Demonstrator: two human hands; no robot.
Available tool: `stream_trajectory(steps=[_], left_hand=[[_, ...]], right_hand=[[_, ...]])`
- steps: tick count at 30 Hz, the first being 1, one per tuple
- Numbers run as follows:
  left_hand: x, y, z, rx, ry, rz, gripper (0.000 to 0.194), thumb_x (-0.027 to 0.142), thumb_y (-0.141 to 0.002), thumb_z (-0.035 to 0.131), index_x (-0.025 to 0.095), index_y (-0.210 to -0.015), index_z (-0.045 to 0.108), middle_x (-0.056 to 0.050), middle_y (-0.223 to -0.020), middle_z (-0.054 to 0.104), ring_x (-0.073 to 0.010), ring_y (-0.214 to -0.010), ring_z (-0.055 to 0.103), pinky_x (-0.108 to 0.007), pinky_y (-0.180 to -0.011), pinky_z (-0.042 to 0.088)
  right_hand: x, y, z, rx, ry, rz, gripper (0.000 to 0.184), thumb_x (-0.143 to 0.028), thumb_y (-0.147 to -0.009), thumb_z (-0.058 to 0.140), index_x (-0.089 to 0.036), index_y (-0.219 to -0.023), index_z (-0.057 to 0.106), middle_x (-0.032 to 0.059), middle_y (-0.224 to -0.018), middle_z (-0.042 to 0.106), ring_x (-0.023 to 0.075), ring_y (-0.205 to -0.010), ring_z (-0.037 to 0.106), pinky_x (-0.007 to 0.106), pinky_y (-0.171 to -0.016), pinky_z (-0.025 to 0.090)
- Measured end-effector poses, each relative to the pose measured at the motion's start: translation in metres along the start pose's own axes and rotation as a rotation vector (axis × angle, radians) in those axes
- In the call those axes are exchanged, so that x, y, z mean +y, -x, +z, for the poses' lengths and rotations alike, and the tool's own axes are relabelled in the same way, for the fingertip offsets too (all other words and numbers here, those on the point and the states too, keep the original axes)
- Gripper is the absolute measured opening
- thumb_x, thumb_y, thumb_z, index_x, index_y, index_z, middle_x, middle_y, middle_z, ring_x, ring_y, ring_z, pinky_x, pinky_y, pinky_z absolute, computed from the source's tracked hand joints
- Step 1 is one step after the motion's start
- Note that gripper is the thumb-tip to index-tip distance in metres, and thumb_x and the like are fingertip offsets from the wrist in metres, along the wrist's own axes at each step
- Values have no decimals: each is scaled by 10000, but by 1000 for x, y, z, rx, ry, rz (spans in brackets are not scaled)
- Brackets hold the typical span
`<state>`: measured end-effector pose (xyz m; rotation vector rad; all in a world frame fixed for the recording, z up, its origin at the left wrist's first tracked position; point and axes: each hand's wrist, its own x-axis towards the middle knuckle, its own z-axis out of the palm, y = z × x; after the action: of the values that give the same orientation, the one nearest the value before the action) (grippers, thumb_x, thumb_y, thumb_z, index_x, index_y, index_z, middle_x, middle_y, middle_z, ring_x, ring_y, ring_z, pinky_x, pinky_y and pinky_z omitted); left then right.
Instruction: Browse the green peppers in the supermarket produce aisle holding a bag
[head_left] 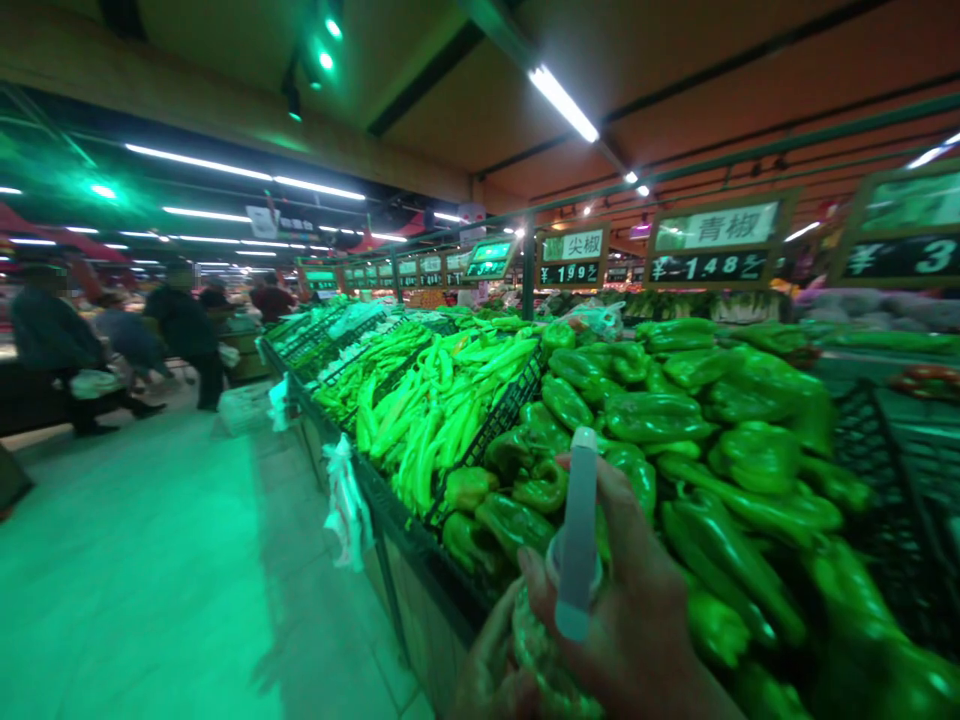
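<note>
Most fingers (621,500) bent, L hand (486,648) & R hand (641,605) gripping spray btl (577,540).

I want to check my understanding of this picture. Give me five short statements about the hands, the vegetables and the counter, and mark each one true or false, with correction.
1. The right hand holds a pale object. True.
2. Only one hand is in view. False: the left hand also shows, low beside the right one.
3. Peppers lie beyond the right hand. True.
4. The peppers nearest to the hands are red. False: they look green.
5. A white bag hangs at the aisle side of the counter. True.
</note>
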<state>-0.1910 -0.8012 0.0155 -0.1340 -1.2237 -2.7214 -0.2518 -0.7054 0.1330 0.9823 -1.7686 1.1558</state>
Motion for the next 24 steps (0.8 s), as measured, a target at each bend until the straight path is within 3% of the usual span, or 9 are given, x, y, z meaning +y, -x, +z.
stream_trajectory(steps=[4, 8, 11, 16, 20, 24], left_hand=[[-1, 4, -8, 21, 2, 2, 913, 559, -520, 865, 316, -1342, 550, -91, -1293, 702, -365, -1140, 679, -427, -935, 549], [-2, 10, -16, 57, 24, 4, 834, 507, -543, 877, 320, -1302, 584, -76, -1268, 721, -347, -1191, 653, -414, -970, 542], [-3, 14, -18, 73, 35, 7, 771, 474, -589, 864, 307, -1293, 597, -92, -1182, 762, -331, -1013, 741, -435, -928, 566], [-5, 15, -20, 73, 76, 63, 805, 508, -513, 889, 305, -1251, 640, -78, -1278, 714, -381, -1256, 596, -466, -1065, 488], [-10, 15, -26, 91, 94, 85, 760, 455, -564, 883, 310, -1268, 638, -97, -1264, 720, -391, -1219, 621, -516, -1048, 492], [-16, 16, -37, 78, 112, 127, 664, 387, -634, 859, 329, -1261, 647, -98, -1310, 692, -384, -1231, 613, -524, -1033, 501]], right_hand=[[-1, 2, 3, -9, 2, -14, 561, -241, -789, 626, -74, -1307, 488, 181, -1185, 627, 289, -1130, 624, 443, -933, 573], [-2, 4, 6, -28, 11, -14, 603, -274, -792, 636, -66, -1334, 472, 203, -1216, 622, 327, -1139, 629, 487, -919, 575], [-2, 7, 8, -62, -21, 6, 629, -284, -793, 641, -90, -1361, 452, 193, -1237, 614, 338, -1160, 617, 503, -922, 570], [-1, 9, 11, -111, -34, 39, 625, -291, -788, 639, -157, -1366, 444, 167, -1256, 608, 360, -1218, 579, 544, -926, 557], [-1, 10, 14, -123, -38, 43, 624, -307, -790, 643, -163, -1365, 448, 172, -1276, 599, 362, -1215, 582, 531, -904, 572], [0, 10, 16, -96, -48, 47, 602, -334, -805, 641, -124, -1345, 477, 192, -1261, 606, 385, -1205, 589, 591, -926, 548]])
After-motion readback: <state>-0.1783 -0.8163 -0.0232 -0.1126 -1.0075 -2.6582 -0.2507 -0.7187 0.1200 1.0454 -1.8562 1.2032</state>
